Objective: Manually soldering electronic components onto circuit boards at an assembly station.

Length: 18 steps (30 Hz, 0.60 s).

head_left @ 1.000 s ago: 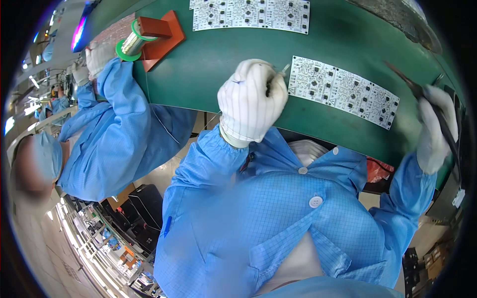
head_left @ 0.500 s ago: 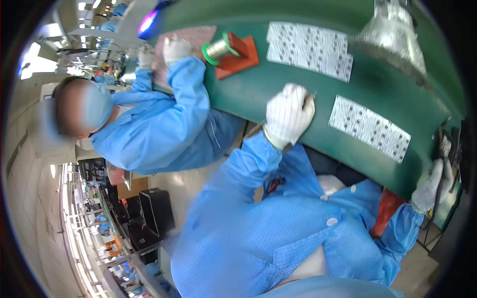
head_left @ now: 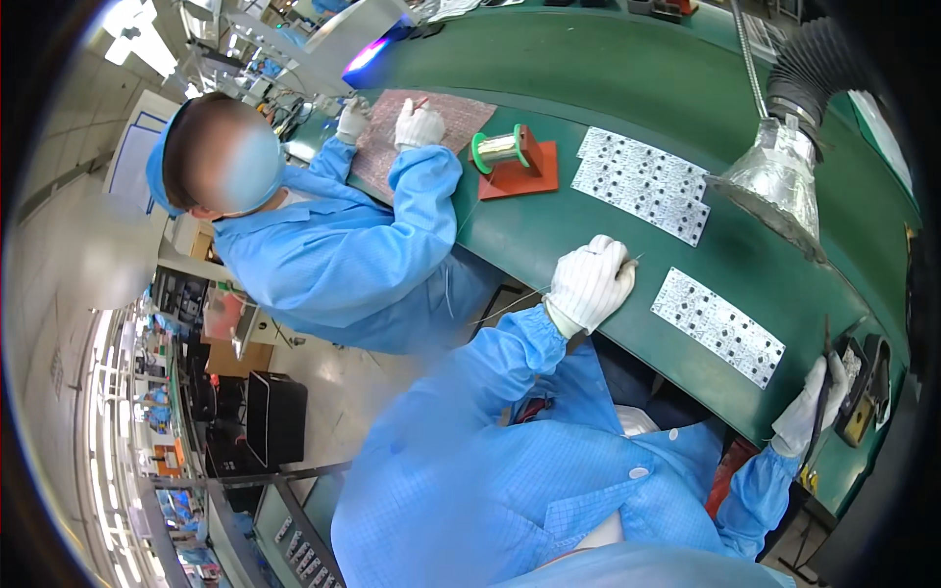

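The left hand (head_left: 591, 284), in a white striped glove, is curled over the near edge of the green counter (head_left: 549, 220), its fingers pinched on a thin wire (head_left: 510, 306); a short end pokes out past the fingertips, and a length trails from the other side of the hand toward the left. The right hand (head_left: 806, 407), gloved too, grips a dark soldering iron (head_left: 827, 345), whose thin tip points up and away from the body, near the counter's right end. Just beside that hand sits a black stand (head_left: 868, 392). Between the two hands, touched by neither, a white circuit board (head_left: 718, 328) dotted with small black parts lies flat and slanted on the counter. Beyond it lies an overlapping pile of similar boards (head_left: 642, 186), and to the right of the pile hangs a silver hood (head_left: 781, 181) on a black ribbed hose (head_left: 818, 69). Left of the pile, a wire spool (head_left: 498, 149) with green rims is mounted on a red holder (head_left: 539, 176). Farther left, a co-worker (head_left: 333, 260) in blue has both gloved hands at a pink sheet (head_left: 382, 157) on the counter.
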Each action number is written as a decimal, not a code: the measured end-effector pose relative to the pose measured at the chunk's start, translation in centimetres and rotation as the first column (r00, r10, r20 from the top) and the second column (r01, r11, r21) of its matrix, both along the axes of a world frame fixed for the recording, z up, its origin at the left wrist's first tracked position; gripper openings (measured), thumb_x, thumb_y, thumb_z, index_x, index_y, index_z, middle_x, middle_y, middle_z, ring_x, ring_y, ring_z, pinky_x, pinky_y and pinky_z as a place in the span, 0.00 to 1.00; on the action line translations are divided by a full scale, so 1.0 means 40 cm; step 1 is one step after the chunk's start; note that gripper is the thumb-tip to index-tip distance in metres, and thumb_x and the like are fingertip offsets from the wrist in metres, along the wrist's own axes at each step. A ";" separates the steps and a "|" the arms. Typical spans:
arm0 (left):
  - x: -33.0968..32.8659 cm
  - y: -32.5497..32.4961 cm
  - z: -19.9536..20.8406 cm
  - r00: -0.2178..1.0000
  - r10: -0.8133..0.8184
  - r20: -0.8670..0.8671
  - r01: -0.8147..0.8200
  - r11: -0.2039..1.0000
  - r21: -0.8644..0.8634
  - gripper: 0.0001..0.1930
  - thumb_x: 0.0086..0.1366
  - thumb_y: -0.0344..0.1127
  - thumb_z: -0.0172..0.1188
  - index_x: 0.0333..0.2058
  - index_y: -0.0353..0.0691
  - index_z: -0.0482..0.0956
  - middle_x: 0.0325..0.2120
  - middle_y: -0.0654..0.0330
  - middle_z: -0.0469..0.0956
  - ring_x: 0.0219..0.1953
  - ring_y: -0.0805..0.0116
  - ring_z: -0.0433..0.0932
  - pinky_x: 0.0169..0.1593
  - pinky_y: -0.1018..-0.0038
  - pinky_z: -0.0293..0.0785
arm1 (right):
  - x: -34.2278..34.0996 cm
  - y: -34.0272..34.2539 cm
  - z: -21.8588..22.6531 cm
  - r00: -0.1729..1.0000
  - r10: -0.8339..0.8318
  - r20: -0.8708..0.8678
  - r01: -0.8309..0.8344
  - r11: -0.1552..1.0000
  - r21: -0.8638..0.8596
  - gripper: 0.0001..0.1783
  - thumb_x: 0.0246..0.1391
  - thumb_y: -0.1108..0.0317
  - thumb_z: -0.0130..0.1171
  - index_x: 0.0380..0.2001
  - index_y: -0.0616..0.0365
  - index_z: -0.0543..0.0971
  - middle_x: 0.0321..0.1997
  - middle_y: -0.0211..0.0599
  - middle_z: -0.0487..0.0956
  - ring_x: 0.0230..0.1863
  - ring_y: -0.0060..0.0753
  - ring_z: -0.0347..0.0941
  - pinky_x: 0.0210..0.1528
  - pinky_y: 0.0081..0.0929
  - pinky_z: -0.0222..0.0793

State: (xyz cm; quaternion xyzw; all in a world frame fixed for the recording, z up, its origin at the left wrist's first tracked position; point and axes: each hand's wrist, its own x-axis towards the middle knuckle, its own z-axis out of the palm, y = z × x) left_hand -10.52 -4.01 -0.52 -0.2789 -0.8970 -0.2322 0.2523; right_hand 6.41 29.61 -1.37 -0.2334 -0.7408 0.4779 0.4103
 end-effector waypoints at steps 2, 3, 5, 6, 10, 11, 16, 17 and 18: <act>-0.001 -0.001 0.000 1.000 -0.009 -0.005 0.009 1.000 0.000 0.09 0.56 0.34 0.64 0.28 0.42 0.72 0.25 0.55 0.73 0.23 0.55 0.77 0.27 0.63 0.75 | -0.004 0.034 -0.018 0.998 0.023 -0.059 -0.025 0.999 -0.047 0.15 0.65 0.71 0.55 0.52 0.65 0.73 0.53 0.42 0.76 0.53 0.30 0.72 0.59 0.27 0.66; -0.003 0.000 0.000 1.000 -0.023 -0.003 0.023 1.000 0.001 0.09 0.55 0.34 0.65 0.28 0.43 0.71 0.25 0.55 0.72 0.23 0.56 0.77 0.27 0.63 0.74 | -0.011 0.056 -0.032 0.998 0.027 -0.064 -0.030 0.998 -0.046 0.15 0.65 0.71 0.55 0.52 0.65 0.73 0.53 0.42 0.76 0.53 0.30 0.72 0.59 0.27 0.66; -0.004 -0.007 -0.007 1.000 -0.016 -0.020 0.016 1.000 -0.009 0.09 0.55 0.34 0.65 0.28 0.43 0.71 0.25 0.56 0.72 0.22 0.56 0.77 0.26 0.64 0.74 | -0.015 0.058 -0.040 1.000 0.012 -0.018 -0.009 0.988 0.157 0.15 0.65 0.71 0.54 0.53 0.66 0.73 0.55 0.42 0.75 0.56 0.32 0.71 0.61 0.28 0.64; -0.007 -0.009 -0.010 0.999 -0.012 -0.039 0.012 1.000 -0.014 0.09 0.55 0.33 0.65 0.28 0.43 0.71 0.25 0.56 0.72 0.22 0.57 0.76 0.26 0.64 0.74 | -0.019 0.057 -0.044 1.000 0.014 -0.014 -0.012 0.989 0.151 0.15 0.65 0.71 0.54 0.53 0.66 0.73 0.55 0.42 0.75 0.56 0.32 0.71 0.61 0.28 0.64; -0.008 0.006 -0.003 0.995 -0.005 -0.100 0.007 1.000 0.015 0.09 0.53 0.35 0.66 0.26 0.44 0.73 0.24 0.59 0.73 0.24 0.58 0.77 0.27 0.66 0.73 | 0.001 0.036 0.013 1.000 -0.004 -0.007 0.006 0.943 0.331 0.16 0.65 0.70 0.54 0.53 0.66 0.73 0.58 0.45 0.72 0.59 0.35 0.69 0.63 0.30 0.63; -0.006 0.004 -0.001 0.997 -0.003 -0.078 0.004 1.000 0.013 0.09 0.54 0.35 0.66 0.26 0.44 0.74 0.24 0.59 0.73 0.24 0.58 0.77 0.27 0.66 0.73 | 0.003 0.045 -0.002 1.000 0.015 0.018 -0.020 0.942 0.335 0.16 0.65 0.70 0.54 0.53 0.66 0.73 0.57 0.44 0.73 0.58 0.34 0.70 0.62 0.29 0.63; 0.001 -0.004 0.004 0.999 0.008 0.037 -0.008 1.000 -0.011 0.09 0.54 0.35 0.67 0.26 0.44 0.74 0.24 0.59 0.73 0.24 0.58 0.77 0.27 0.66 0.74 | -0.013 0.017 -0.016 0.997 0.000 0.082 -0.002 1.000 0.024 0.16 0.65 0.69 0.55 0.53 0.63 0.74 0.49 0.38 0.76 0.50 0.28 0.72 0.56 0.25 0.66; 0.002 -0.008 0.002 0.999 0.011 0.038 -0.011 1.000 -0.013 0.09 0.54 0.36 0.67 0.26 0.44 0.74 0.24 0.59 0.73 0.24 0.58 0.77 0.26 0.66 0.74 | -0.013 0.008 -0.016 0.997 0.008 0.081 -0.010 1.000 0.024 0.16 0.65 0.68 0.55 0.53 0.63 0.74 0.49 0.38 0.76 0.50 0.28 0.72 0.55 0.25 0.66; 0.003 -0.011 0.000 0.999 0.015 0.038 -0.015 1.000 -0.017 0.09 0.54 0.36 0.67 0.26 0.44 0.74 0.24 0.59 0.73 0.24 0.58 0.77 0.26 0.66 0.74 | -0.013 -0.002 -0.014 0.997 0.018 0.080 -0.019 1.000 0.023 0.16 0.65 0.67 0.55 0.53 0.63 0.74 0.49 0.38 0.76 0.50 0.28 0.72 0.55 0.25 0.66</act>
